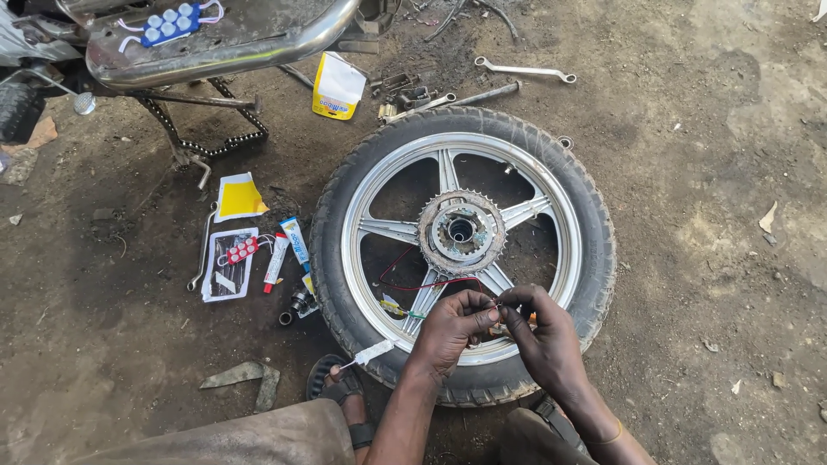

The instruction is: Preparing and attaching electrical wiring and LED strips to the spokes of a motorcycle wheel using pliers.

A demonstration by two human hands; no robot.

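Observation:
A motorcycle wheel [594, 232] with a black tyre and silver spokes lies flat on the dirt, its rusty sprocket [461, 231] facing up. My left hand [452, 327] and my right hand [538, 331] meet over the wheel's near rim, fingertips pinched together on the end of a thin red and black wire [422, 284] that loops across the spokes. What sits between the fingertips is too small to make out. A small white strip [372, 352] lies by the tyre next to my left wrist.
Left of the wheel lie a yellow card [239, 197], an opened blister pack [231, 263] and small glue tubes [286, 250]. A motorcycle exhaust [224, 43] and chain [202, 138] are at top left; a white and yellow packet [337, 86] and spanners [525, 71] lie beyond.

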